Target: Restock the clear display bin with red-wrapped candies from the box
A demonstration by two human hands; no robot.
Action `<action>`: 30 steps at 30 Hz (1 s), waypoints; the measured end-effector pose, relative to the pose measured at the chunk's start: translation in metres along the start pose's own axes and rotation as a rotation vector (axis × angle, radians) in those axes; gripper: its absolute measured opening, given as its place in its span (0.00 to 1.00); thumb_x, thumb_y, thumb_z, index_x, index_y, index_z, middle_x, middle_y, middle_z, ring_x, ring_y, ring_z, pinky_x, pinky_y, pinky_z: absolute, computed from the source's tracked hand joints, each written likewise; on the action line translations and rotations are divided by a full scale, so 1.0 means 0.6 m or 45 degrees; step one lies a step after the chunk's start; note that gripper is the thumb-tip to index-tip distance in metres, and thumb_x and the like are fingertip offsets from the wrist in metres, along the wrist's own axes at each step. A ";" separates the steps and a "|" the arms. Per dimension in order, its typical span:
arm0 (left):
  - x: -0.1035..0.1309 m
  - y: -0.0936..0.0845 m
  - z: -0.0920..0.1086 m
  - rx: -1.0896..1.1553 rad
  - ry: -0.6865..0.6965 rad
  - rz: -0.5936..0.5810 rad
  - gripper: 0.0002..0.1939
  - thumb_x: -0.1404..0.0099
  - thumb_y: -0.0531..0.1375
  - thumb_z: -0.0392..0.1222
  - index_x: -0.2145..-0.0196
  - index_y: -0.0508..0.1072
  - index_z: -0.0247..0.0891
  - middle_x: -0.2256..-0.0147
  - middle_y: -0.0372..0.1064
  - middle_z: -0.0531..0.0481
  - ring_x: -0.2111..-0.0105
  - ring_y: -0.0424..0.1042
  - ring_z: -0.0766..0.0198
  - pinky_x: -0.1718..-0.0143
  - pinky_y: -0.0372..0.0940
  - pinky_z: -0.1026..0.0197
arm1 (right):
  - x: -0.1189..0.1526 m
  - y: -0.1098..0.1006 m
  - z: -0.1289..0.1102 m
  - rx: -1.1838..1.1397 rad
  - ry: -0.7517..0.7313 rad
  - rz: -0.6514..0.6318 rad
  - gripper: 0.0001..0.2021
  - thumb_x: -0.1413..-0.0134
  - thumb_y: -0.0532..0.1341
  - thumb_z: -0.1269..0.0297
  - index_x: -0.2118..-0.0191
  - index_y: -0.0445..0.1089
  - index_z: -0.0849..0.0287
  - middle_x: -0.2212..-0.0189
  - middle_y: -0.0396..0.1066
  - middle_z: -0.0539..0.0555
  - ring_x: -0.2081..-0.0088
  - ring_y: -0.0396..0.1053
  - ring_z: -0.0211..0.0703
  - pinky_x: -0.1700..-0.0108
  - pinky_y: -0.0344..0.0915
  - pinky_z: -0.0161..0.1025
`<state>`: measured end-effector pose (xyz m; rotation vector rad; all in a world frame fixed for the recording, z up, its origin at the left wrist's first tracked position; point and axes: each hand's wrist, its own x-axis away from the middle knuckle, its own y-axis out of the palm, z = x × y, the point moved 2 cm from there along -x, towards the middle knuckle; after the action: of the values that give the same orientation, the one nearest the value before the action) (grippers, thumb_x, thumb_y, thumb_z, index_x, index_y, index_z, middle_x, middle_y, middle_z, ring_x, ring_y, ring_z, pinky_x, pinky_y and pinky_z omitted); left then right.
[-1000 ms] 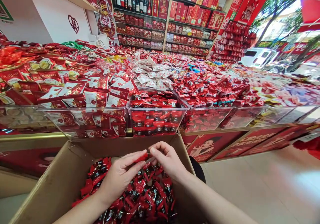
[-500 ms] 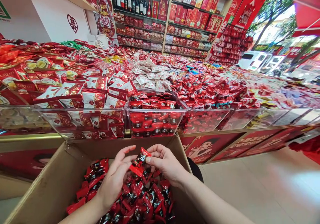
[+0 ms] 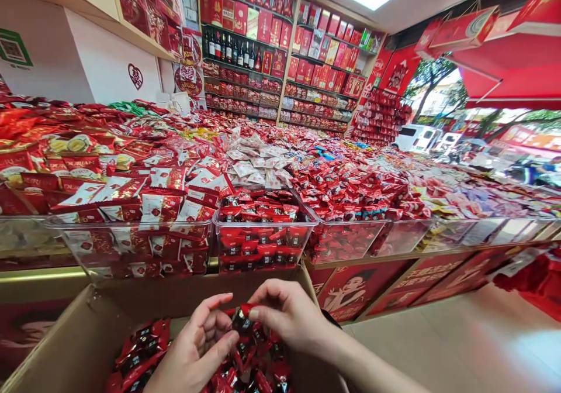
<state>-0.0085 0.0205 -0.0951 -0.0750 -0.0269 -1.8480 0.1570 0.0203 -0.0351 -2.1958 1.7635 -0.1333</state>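
My right hand (image 3: 287,317) pinches a small red-and-black wrapped candy (image 3: 242,319) between thumb and fingers, over a deep cardboard box. Close beside the candy, my left hand (image 3: 197,343) is cupped, its fingers curled and its thumb apart; I see nothing gripped in it. Below both hands, the cardboard box (image 3: 56,346) contains many loose candies (image 3: 142,346) in similar wrappers. Beyond the box stands a clear plastic bin (image 3: 265,224), where more of these candies lie stacked in rows with their labels facing me.
White-and-red packets fill a clear bin (image 3: 131,224) at the left. Other bins (image 3: 350,241) of red sweets continue to the right along the counter. Shelves (image 3: 245,68) with bottles and gift boxes stand behind. Tiled floor (image 3: 421,340) lies at the lower right.
The view has tilted up, so the counter and box sit lower in the picture. The candy in my right hand has turned, and my left thumb has come into sight.
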 end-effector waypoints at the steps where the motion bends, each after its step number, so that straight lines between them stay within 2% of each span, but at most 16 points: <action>1: 0.002 0.002 -0.002 -0.014 0.020 0.011 0.19 0.49 0.57 0.46 0.58 0.60 0.45 0.74 0.63 0.57 0.71 0.66 0.65 0.68 0.62 0.64 | -0.005 -0.022 -0.025 0.068 -0.106 0.035 0.06 0.56 0.58 0.64 0.71 0.68 0.61 0.75 0.68 0.50 0.73 0.63 0.33 0.69 0.60 0.32; 3: 0.003 0.005 -0.007 -0.042 0.049 0.020 0.17 0.47 0.55 0.47 0.59 0.60 0.45 0.74 0.64 0.56 0.73 0.65 0.65 0.70 0.62 0.64 | -0.025 -0.076 -0.079 0.173 -0.284 0.159 0.07 0.55 0.57 0.65 0.68 0.67 0.60 0.72 0.69 0.51 0.70 0.65 0.34 0.66 0.61 0.33; 4: 0.003 0.006 -0.010 -0.065 0.057 0.013 0.16 0.46 0.54 0.47 0.59 0.61 0.45 0.74 0.64 0.56 0.73 0.65 0.65 0.70 0.62 0.64 | -0.040 -0.106 -0.104 0.244 -0.368 0.271 0.07 0.55 0.56 0.65 0.68 0.67 0.60 0.71 0.69 0.51 0.69 0.65 0.35 0.66 0.61 0.34; 6: 0.002 0.006 -0.014 -0.125 0.072 -0.006 0.15 0.46 0.53 0.46 0.59 0.61 0.45 0.75 0.64 0.57 0.73 0.65 0.65 0.69 0.62 0.64 | -0.074 -0.161 -0.140 0.512 -0.448 0.437 0.07 0.54 0.55 0.67 0.67 0.67 0.61 0.72 0.69 0.52 0.70 0.65 0.35 0.66 0.61 0.34; 8: -0.001 0.005 -0.016 -0.192 0.082 -0.053 0.14 0.45 0.53 0.44 0.58 0.61 0.45 0.74 0.64 0.56 0.73 0.65 0.65 0.69 0.61 0.64 | -0.109 -0.196 -0.151 0.866 -0.415 0.431 0.06 0.56 0.56 0.69 0.69 0.68 0.60 0.73 0.69 0.52 0.71 0.65 0.36 0.67 0.60 0.35; 10: -0.002 0.003 -0.014 -0.244 0.089 -0.104 0.14 0.44 0.52 0.43 0.58 0.61 0.44 0.74 0.64 0.56 0.73 0.65 0.65 0.69 0.61 0.64 | -0.137 -0.212 -0.143 1.183 -0.313 0.349 0.06 0.58 0.57 0.71 0.71 0.69 0.59 0.74 0.70 0.51 0.71 0.65 0.37 0.67 0.59 0.34; 14: -0.001 0.000 -0.007 -0.308 0.076 -0.140 0.14 0.43 0.51 0.43 0.58 0.60 0.43 0.72 0.64 0.55 0.72 0.65 0.64 0.67 0.61 0.63 | -0.157 -0.208 -0.115 1.508 -0.148 0.227 0.07 0.59 0.56 0.71 0.72 0.70 0.58 0.74 0.70 0.52 0.70 0.65 0.38 0.69 0.58 0.32; 17: -0.001 0.000 -0.006 -0.332 0.079 -0.149 0.14 0.43 0.51 0.44 0.58 0.60 0.44 0.72 0.64 0.54 0.70 0.66 0.63 0.67 0.61 0.63 | -0.159 -0.199 -0.108 1.593 -0.093 0.103 0.07 0.61 0.57 0.69 0.71 0.70 0.58 0.73 0.71 0.53 0.71 0.66 0.39 0.72 0.57 0.31; 21: -0.003 0.000 -0.016 -0.316 0.070 -0.145 0.14 0.43 0.51 0.43 0.58 0.62 0.44 0.73 0.64 0.54 0.72 0.66 0.63 0.68 0.61 0.62 | -0.164 -0.195 -0.109 1.642 -0.011 -0.064 0.09 0.64 0.57 0.74 0.73 0.72 0.58 0.75 0.71 0.53 0.73 0.66 0.39 0.74 0.57 0.31; 26: -0.005 -0.002 -0.034 -0.341 0.067 -0.215 0.14 0.43 0.50 0.44 0.58 0.63 0.44 0.73 0.65 0.54 0.72 0.66 0.63 0.68 0.61 0.62 | -0.166 -0.188 -0.114 1.713 0.029 -0.137 0.09 0.66 0.58 0.76 0.74 0.73 0.60 0.77 0.70 0.55 0.74 0.66 0.41 0.75 0.57 0.32; 30: -0.004 -0.001 -0.027 -0.403 0.073 -0.222 0.13 0.43 0.50 0.42 0.58 0.63 0.43 0.73 0.65 0.54 0.71 0.66 0.64 0.66 0.61 0.62 | -0.175 -0.179 -0.121 1.716 -0.072 -0.146 0.11 0.64 0.56 0.78 0.72 0.73 0.60 0.76 0.71 0.55 0.73 0.66 0.41 0.73 0.57 0.33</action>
<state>-0.0089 0.0218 -0.1112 -0.2465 0.3080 -2.0142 0.2131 0.1280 0.0794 -1.2272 0.9368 -0.9426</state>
